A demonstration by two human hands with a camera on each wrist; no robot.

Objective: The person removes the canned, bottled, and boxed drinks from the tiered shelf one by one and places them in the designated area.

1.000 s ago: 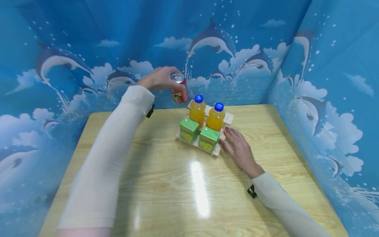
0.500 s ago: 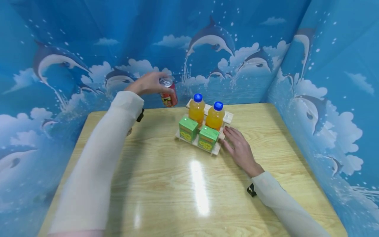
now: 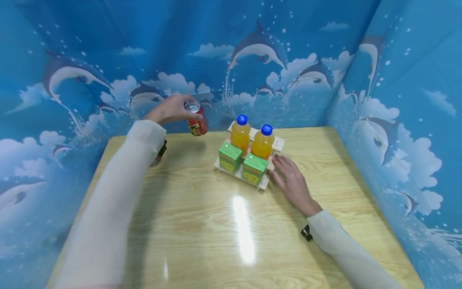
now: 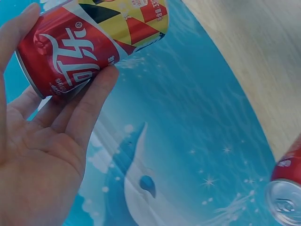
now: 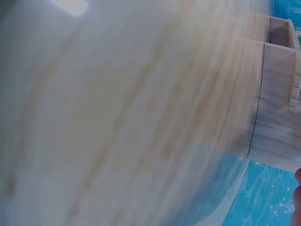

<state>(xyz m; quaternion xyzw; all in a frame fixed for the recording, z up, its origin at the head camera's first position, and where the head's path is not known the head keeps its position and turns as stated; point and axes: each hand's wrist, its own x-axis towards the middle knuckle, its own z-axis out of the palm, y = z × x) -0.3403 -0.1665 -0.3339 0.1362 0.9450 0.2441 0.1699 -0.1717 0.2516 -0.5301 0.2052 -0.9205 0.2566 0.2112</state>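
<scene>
My left hand (image 3: pixel 173 108) grips a red soda can (image 3: pixel 197 122) near its silver top, holding it up near the table's back edge. In the left wrist view, the fingers and thumb wrap the end of this can (image 4: pixel 84 52), which has white lettering and a yellow patterned band. My right hand (image 3: pixel 291 182) lies with extended fingers against the right side of a small stepped wooden rack (image 3: pixel 262 184). On the rack's lower step are two green drink cartons (image 3: pixel 230 157); behind them stand two orange juice bottles (image 3: pixel 240 134) with blue caps.
A second red can (image 4: pixel 287 188) stands on the table near the left wrist, mostly hidden behind that arm in the head view. The wooden table (image 3: pixel 202 224) meets blue dolphin-print curtains (image 3: pixel 288 104) at the back and sides.
My left hand has carried the can to the left and lower, away from the rack. The second can has come partly into view beside the left wrist. My right hand stays put.
</scene>
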